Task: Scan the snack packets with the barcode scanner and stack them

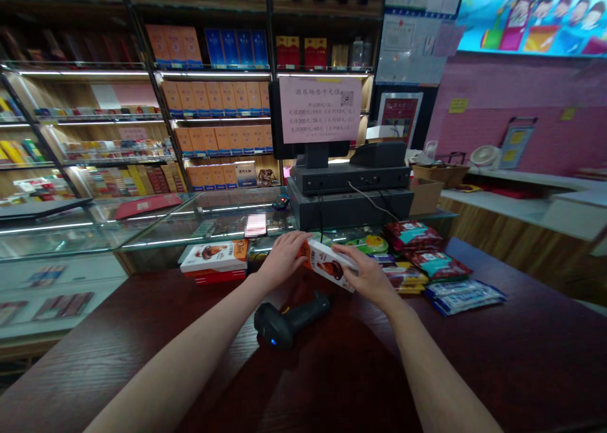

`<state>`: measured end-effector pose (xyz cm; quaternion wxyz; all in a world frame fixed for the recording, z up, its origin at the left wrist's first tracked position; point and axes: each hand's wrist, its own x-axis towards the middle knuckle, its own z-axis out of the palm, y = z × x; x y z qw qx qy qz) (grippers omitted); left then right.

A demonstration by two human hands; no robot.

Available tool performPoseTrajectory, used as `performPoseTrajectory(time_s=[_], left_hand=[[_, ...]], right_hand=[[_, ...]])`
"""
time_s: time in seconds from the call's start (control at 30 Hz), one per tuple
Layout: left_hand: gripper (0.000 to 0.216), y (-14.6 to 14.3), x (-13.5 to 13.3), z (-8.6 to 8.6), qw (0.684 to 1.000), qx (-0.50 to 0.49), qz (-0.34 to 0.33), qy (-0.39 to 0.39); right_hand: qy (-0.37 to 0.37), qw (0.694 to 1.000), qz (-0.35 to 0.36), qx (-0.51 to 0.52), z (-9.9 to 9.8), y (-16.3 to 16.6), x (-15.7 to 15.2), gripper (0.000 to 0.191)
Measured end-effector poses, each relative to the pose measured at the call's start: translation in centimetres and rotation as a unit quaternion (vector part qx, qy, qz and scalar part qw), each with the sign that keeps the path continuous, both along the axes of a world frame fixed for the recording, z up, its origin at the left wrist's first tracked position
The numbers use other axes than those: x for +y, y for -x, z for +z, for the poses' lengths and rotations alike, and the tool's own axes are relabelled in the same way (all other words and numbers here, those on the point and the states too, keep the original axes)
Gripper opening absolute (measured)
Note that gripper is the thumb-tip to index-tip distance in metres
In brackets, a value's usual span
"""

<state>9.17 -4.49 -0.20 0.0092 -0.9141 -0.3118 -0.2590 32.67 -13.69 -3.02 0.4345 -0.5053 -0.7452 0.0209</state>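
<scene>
Between my two hands is a white and orange snack box point(327, 265) with a brown picture on its front, tilted above the dark wooden counter point(199, 357). My left hand point(287, 253) grips its left end, and my right hand point(367, 272) wraps round its right end. Just below the box lies a black barcode scanner point(289, 319) with a small blue light. Left of my hands sits a stack of similar boxes point(215, 259), white on top and red underneath. Close by my right hand are yellow and brown snack packets point(405, 278).
Red-brown bags point(412, 236) and blue-white packets point(465, 294) lie on the right. Behind the counter stand a glass display case point(161, 221) and a cash register point(351, 180) with a paper sign point(320, 110). Shelves of boxed goods point(218, 98) line the back wall.
</scene>
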Motion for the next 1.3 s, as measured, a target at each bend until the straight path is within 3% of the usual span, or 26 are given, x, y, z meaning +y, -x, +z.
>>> performPoseTrajectory(time_s=[0.13,0.27,0.43,0.8,1.17,1.3], left_hand=[[0.053,1.4,-1.1,0.8,0.995,0.026,0.024,-0.091],[0.035,2.8,-1.9,0.9,0.992,0.024,0.033,-0.116],[0.025,4.7,-2.4,0.7,0.992,0.006,0.069,-0.107],[0.02,9.5,-2.8,-1.6,0.978,-0.111,0.173,-0.027],[0.017,12.6,-3.7,-3.6,0.962,-0.174,0.21,0.016],[0.018,13.3,-4.1,-4.2,0.96,-0.196,0.198,0.025]], right_hand=[[-0.045,0.997,0.009,-0.057,0.1,1.1,-0.3,0.053],[-0.091,0.989,0.034,-0.108,0.3,2.5,-0.7,0.057],[-0.109,0.983,0.067,-0.129,0.5,4.1,-1.0,0.066],[-0.093,0.994,0.029,-0.052,-0.9,3.4,0.1,0.088],[-0.044,0.999,0.021,0.019,-1.6,5.1,0.2,0.074],[-0.043,0.998,0.04,0.034,-1.7,6.5,0.1,0.056]])
